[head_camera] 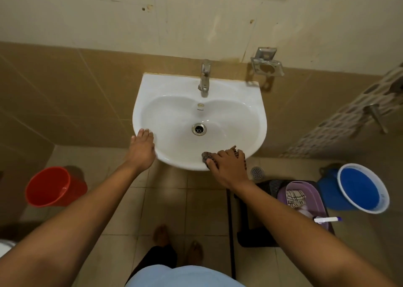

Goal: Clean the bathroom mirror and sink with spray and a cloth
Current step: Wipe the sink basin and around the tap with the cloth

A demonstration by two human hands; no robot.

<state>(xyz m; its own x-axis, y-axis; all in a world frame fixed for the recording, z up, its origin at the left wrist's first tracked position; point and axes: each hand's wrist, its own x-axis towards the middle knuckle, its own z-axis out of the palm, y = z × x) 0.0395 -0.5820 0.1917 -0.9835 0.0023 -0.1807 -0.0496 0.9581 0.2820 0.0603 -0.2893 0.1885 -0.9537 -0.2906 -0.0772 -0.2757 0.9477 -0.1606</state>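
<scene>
Right hand (229, 166) presses dark checked cloth (206, 157) flat-fingered on white ceramic sink (218, 86) front rim; left hand (141, 147) open, braced on rim. Sink wiping under way; mirror mostly out of view, state unknown.

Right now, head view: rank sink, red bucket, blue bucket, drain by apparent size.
1. sink
2. red bucket and blue bucket: look alike, unranked; wide-angle edges distort.
3. drain

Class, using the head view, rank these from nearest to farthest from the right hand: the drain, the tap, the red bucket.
From the right hand:
1. Drain, in the basin's middle, up-left of it.
2. Tap, at the sink's back edge.
3. Red bucket, on the floor, far left.
</scene>
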